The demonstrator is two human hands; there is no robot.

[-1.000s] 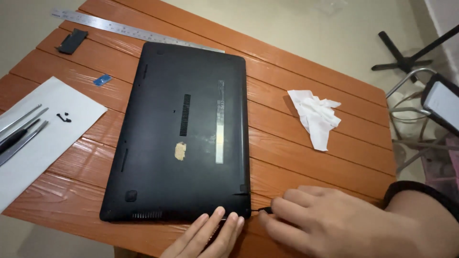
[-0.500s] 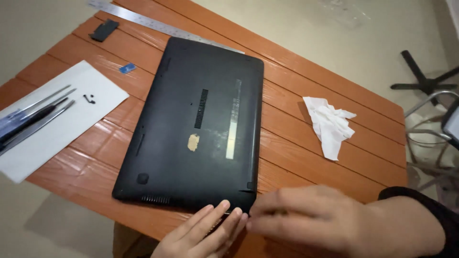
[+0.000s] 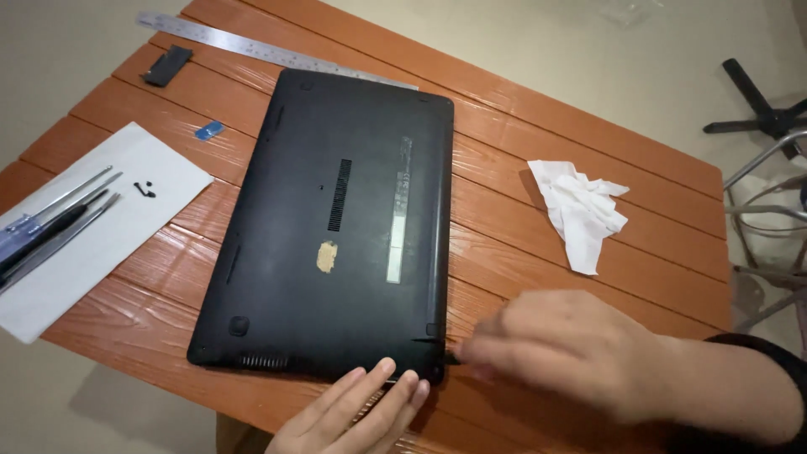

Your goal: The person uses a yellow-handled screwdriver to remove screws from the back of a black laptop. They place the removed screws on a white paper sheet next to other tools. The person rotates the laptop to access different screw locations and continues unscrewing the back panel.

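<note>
Two hands work the near right corner of the upturned black laptop (image 3: 336, 227) lying on the orange slatted surface (image 3: 588, 151): left hand (image 3: 357, 416) flat, fingers released on the edge; right hand (image 3: 559, 349) pinching a thin dark tool (image 3: 451, 359) at the seam. Prying likely needs steady leverage next. Since half a second ago, the view has shifted closer.

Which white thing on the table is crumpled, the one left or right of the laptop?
The tissue right of the laptop; the paper lies flat.
</note>
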